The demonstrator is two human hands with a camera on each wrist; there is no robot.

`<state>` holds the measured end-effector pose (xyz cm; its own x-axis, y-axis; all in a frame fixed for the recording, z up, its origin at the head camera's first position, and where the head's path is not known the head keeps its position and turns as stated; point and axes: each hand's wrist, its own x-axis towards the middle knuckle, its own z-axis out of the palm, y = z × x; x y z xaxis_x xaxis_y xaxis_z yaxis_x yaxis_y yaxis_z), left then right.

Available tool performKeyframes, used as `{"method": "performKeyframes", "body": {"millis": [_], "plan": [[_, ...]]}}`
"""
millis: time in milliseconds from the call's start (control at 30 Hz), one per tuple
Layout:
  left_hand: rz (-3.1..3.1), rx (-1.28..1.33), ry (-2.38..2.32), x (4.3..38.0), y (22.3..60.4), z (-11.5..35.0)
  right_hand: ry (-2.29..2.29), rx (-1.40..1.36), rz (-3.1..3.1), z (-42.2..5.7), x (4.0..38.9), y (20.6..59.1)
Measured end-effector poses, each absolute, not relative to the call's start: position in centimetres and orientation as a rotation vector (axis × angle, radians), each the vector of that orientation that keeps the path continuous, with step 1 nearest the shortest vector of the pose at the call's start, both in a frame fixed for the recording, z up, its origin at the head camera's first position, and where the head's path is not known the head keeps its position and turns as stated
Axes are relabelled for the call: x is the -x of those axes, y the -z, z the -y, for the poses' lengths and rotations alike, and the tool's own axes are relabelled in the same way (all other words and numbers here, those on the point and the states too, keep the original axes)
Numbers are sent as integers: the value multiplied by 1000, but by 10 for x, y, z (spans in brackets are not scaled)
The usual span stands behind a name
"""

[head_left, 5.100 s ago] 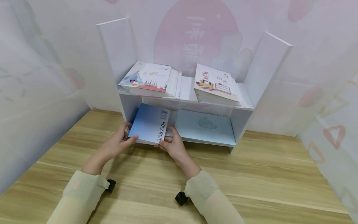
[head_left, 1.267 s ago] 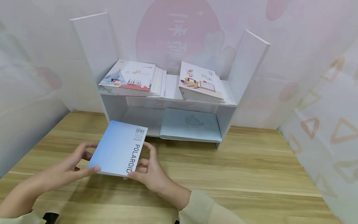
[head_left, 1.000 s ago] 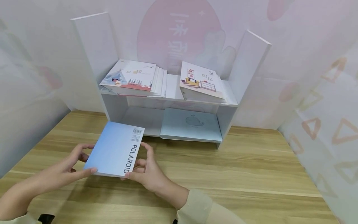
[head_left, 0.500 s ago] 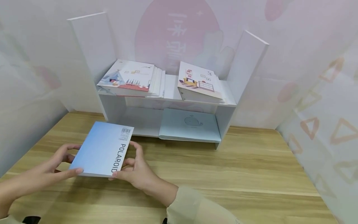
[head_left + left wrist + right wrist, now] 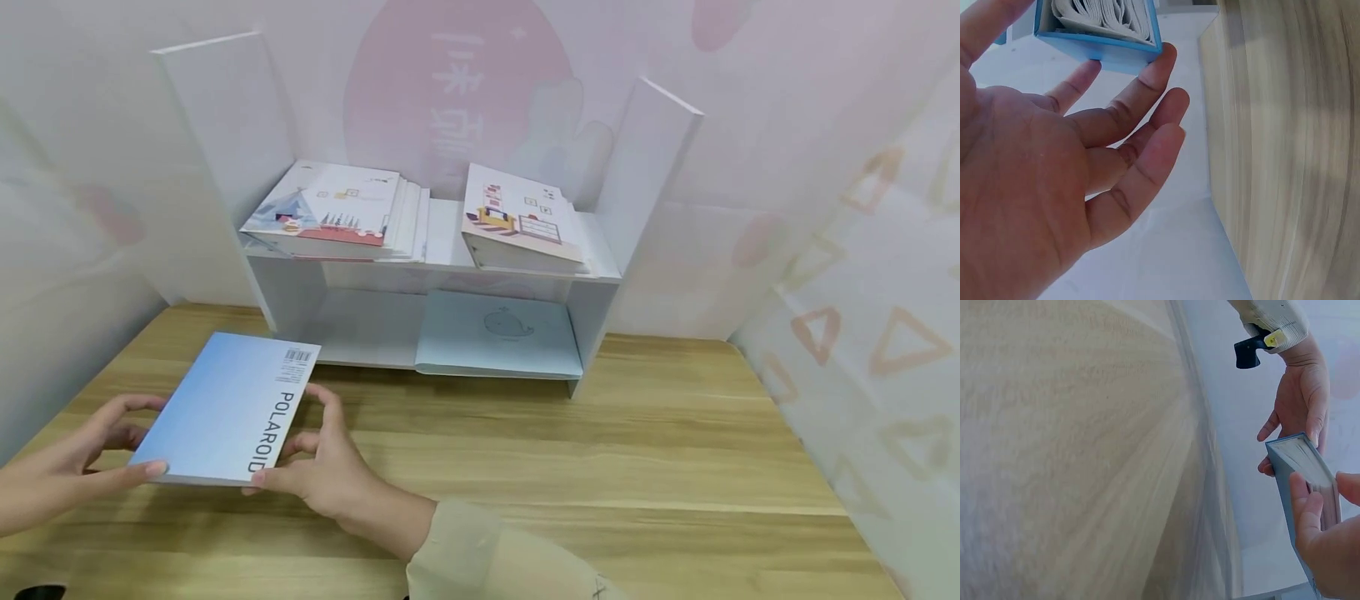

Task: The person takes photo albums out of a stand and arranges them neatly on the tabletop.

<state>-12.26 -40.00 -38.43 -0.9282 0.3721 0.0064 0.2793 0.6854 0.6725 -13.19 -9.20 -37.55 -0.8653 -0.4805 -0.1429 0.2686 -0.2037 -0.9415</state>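
Observation:
A blue-and-white photo album marked POLAROID is held above the wooden table, in front of the shelf's left end. My left hand grips its left side, thumb on the front corner of the cover and fingers at the side and beneath. At the right corner my right hand pinches it, thumb on the near edge. The left wrist view shows the album's page edges above the spread fingers of the left hand. Both hands meet the album in the right wrist view.
Behind stands a white two-tier shelf. A pale blue whale book lies on its lower right. Above are a left stack of white illustrated books and a right stack of illustrated books. The wooden table extends to the right.
The album has come out of the shelf's lower left compartment, carried toward me by both hands. During the last second it shifts left in the view, with the shelf shifting slightly left too.

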Motion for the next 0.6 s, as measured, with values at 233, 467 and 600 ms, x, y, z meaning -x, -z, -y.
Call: {"method": "performKeyframes", "body": {"millis": [233, 467, 600], "plan": [[-2765, -540, -1026, 125, 394, 408, 2075, 205, -1637, 96, 133, 381], [-2728, -495, -1003, 127, 397, 407, 2054, 179, -1646, 99, 134, 388], [-2699, -481, -1010, 127, 397, 406, 1997, 188, -1705, 101, 136, 389]]}}
